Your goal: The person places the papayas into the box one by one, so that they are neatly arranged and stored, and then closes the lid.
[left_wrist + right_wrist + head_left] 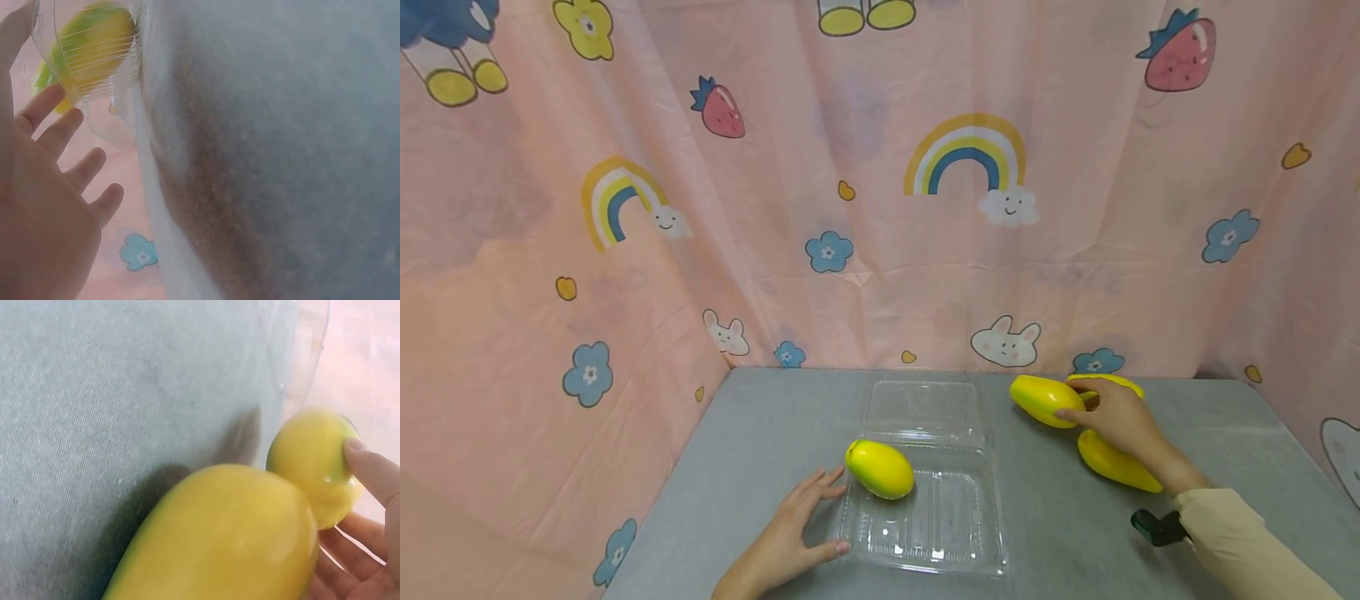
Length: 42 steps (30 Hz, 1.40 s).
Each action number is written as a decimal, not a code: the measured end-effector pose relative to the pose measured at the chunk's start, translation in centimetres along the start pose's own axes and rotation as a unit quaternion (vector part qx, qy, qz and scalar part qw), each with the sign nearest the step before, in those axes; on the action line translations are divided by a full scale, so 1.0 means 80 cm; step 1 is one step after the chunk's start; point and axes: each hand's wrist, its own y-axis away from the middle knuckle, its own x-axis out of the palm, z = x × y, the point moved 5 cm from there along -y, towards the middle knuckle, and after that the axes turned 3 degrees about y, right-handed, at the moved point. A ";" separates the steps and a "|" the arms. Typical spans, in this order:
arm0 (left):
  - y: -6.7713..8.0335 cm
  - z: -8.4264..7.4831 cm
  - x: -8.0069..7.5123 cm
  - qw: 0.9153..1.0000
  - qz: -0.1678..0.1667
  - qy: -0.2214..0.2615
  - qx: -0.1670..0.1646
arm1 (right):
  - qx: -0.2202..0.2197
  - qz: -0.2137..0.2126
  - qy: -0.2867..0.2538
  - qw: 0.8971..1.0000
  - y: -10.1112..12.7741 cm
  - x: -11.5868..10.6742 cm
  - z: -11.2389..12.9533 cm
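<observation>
A clear plastic clamshell box (951, 542) lies with its lid folded back on the table. Inside its left part rests a yellow-green, papaya-shaped fruit (880, 470). My left hand (790, 533) is beside the box's left wall, fingers spread; in the left wrist view its fingertips (72, 119) are close to the clear plastic, and contact is hard to tell. Over at the right, my right hand (1116, 421) grips one end of another yellow papaya-shaped fruit (1041, 400). The right wrist view shows the thumb (372, 465) pressed on this fruit (309, 453), fingers behind it.
Around my right hand lie a curved yellow fruit (1112, 462) nearer me and another yellow fruit (1120, 382) behind, partly hidden. A dark object (1157, 527) sits by the right sleeve (1240, 537). A pink patterned curtain (880, 308) borders the grey table (760, 433).
</observation>
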 end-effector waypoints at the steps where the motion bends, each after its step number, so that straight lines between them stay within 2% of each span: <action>1: 0.000 0.000 0.000 1.000 0.000 0.001 0.000 | 0.000 0.000 -0.002 1.000 0.001 0.000 0.002; 11: 0.000 0.000 0.000 1.000 0.004 0.004 -0.011 | -0.002 0.000 -0.018 1.000 0.010 -0.002 0.022; 25: 0.000 0.000 0.000 1.000 0.004 0.002 -0.013 | -0.019 -0.016 -0.004 1.000 0.023 -0.002 0.054; 31: 0.000 -0.001 0.000 1.000 0.004 0.005 -0.013 | -0.038 -0.016 -0.019 0.999 0.029 -0.002 0.068; 42: 0.000 -0.001 0.000 1.000 0.003 0.002 -0.011 | -0.082 -0.043 -0.038 0.995 0.040 0.000 0.100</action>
